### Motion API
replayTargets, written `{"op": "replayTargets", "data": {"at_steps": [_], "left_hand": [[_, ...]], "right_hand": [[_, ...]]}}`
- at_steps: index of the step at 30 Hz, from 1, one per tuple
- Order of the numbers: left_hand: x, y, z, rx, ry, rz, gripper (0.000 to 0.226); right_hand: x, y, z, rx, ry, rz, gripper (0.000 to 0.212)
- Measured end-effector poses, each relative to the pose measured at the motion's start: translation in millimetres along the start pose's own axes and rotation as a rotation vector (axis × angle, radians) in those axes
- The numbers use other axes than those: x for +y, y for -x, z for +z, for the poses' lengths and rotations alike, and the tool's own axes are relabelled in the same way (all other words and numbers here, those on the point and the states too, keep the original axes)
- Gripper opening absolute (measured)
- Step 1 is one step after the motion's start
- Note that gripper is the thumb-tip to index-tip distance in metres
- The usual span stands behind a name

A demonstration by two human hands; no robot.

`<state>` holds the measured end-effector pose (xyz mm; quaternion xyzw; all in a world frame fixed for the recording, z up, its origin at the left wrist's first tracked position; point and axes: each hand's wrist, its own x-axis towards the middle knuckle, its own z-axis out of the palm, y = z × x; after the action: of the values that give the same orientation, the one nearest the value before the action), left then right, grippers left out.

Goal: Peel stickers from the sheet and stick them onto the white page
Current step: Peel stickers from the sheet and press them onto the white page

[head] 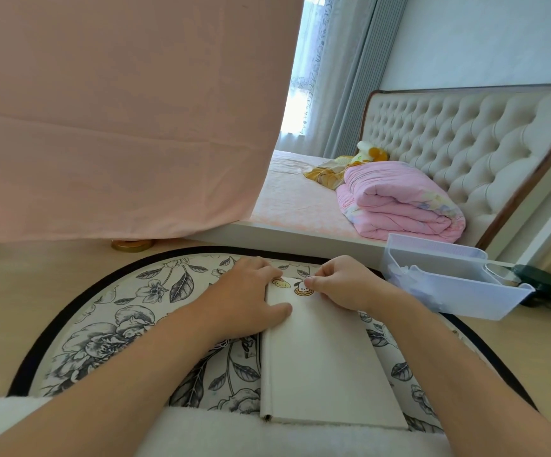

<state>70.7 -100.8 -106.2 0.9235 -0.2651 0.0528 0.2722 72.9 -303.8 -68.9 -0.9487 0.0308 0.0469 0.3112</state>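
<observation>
A white page (323,357) of a book lies on a round floral tabletop (119,311). Near its far edge sit two cartoon stickers: a yellow one (281,284) on the left and a white-and-orange one (303,288) beside it. My left hand (247,298) rests flat on the page's far left corner, thumb on the paper. With curled fingers my right hand (337,285) presses and pinches the white-and-orange sticker at its right edge. No sticker sheet is in view.
A translucent plastic bin (445,285) stands to the right of the page. Dark objects (538,285) lie beyond it. A pink cloth (119,110) hangs at the left, a bed with a folded pink quilt (399,199) behind.
</observation>
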Motion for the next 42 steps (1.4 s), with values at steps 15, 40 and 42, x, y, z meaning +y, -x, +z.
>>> {"op": "replayTargets", "data": {"at_steps": [15,40,42], "left_hand": [[5,2,-1,0.058,-0.072,0.147,0.057],[19,7,-2,-0.098,-0.221,0.192,0.051],[20,8,-2,-0.106,-0.225,0.182,0.052]], "right_hand": [[-1,0,4,0.049,0.088,0.016,0.033],[9,44,22,0.15,0.654,-0.275,0.046],[9,44,24,0.147,0.68,-0.266,0.049]]}}
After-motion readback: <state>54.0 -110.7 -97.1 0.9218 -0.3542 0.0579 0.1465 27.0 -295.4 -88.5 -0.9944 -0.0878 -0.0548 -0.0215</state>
